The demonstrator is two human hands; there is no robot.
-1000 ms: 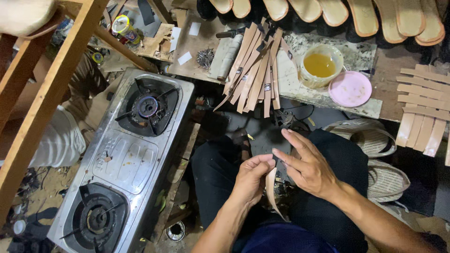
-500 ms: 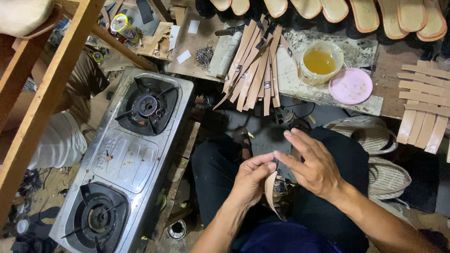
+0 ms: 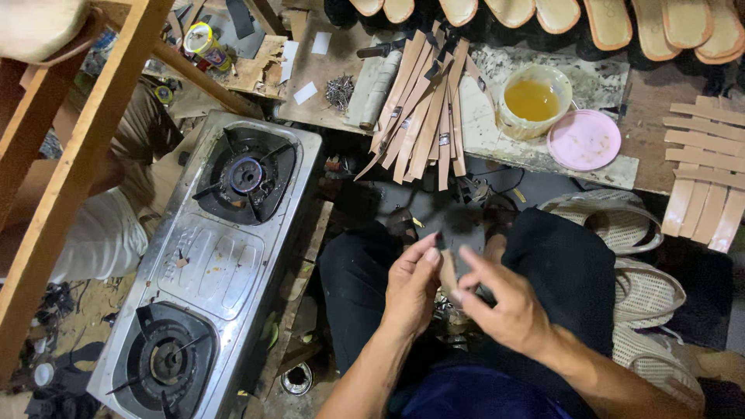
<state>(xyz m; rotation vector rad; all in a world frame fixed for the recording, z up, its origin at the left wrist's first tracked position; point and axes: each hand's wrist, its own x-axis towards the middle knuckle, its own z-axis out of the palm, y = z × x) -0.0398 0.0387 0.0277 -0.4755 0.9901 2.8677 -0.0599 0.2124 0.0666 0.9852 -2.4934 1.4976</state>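
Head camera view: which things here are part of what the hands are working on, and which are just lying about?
In hand:
left hand
right hand
tan strip pinched between both
dark sole piece on the lap

Lying about:
gas stove
glue tub
pink lid
strip pile
woven slippers

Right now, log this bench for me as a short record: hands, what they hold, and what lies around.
left hand: pinches a narrow tan leather strip
right hand: fingers on the same strip, over the lap
ahead: fanned pile of tan leather strips, a tub of amber liquid, a round pink lid
left side: steel two-burner gas stove
right side: woven pale slippers
top edge: row of tan shoe soles
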